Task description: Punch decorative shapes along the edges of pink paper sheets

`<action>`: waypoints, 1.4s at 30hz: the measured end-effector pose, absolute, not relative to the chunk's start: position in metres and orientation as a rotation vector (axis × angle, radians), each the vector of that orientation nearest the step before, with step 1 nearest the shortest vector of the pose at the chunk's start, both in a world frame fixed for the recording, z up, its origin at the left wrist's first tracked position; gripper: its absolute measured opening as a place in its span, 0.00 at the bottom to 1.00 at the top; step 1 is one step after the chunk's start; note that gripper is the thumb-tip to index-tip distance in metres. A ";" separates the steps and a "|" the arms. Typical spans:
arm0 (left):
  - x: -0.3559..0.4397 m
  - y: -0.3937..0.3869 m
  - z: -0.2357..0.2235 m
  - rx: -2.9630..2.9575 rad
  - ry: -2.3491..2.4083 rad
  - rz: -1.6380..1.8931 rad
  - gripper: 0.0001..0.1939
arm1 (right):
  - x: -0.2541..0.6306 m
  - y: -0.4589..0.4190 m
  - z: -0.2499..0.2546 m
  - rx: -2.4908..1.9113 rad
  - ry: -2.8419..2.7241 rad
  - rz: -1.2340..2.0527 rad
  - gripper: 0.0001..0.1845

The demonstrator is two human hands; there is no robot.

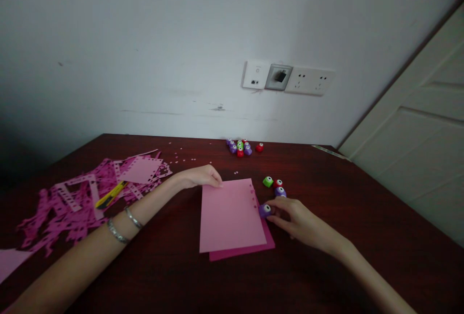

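Observation:
A light pink sheet of paper [232,217] lies over a darker pink sheet [242,254], whose lower and right edges stick out. Small punched shapes run down the upper part of the light sheet's right edge. My left hand [205,177] is closed on its top edge near the left corner. Between the fingers of my right hand [295,217] is a purple paper punch [265,210], set against the right edge of the sheet. Just beyond that hand sit another purple punch [280,192], a red punch [278,183] and a green punch [268,181].
Pink paper scraps [78,203] pile up at the left, with a yellow utility knife [111,195] and a light pink piece [141,170] on them. Several small punches [239,145] cluster at the table's back edge. Tiny cut-outs lie scattered. Wall sockets [310,81] are behind.

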State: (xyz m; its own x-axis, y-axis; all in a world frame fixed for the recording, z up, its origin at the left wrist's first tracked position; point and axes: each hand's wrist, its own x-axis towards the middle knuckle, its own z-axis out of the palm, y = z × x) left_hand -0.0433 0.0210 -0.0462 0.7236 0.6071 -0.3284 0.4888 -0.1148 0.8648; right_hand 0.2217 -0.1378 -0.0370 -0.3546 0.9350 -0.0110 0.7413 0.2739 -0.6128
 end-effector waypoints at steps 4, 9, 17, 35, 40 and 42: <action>-0.043 0.021 -0.046 1.736 0.866 0.121 0.09 | 0.221 -0.138 -0.037 -1.524 -2.222 0.738 0.09; -0.043 0.021 -0.047 1.729 0.863 0.117 0.09 | 0.220 -0.138 -0.035 -1.515 -2.241 0.727 0.09; -0.043 0.020 -0.046 1.731 0.867 0.115 0.09 | 0.220 -0.138 -0.034 -1.520 -2.221 0.749 0.09; -0.042 0.019 -0.046 1.712 0.882 0.128 0.08 | 0.221 -0.139 -0.034 -1.516 -2.231 0.724 0.09; -0.040 0.018 -0.047 1.690 0.884 0.136 0.08 | 0.219 -0.139 -0.035 -1.510 -2.228 0.748 0.10; -0.039 0.016 -0.046 1.674 0.879 0.141 0.08 | 0.217 -0.139 -0.035 -1.508 -2.227 0.762 0.10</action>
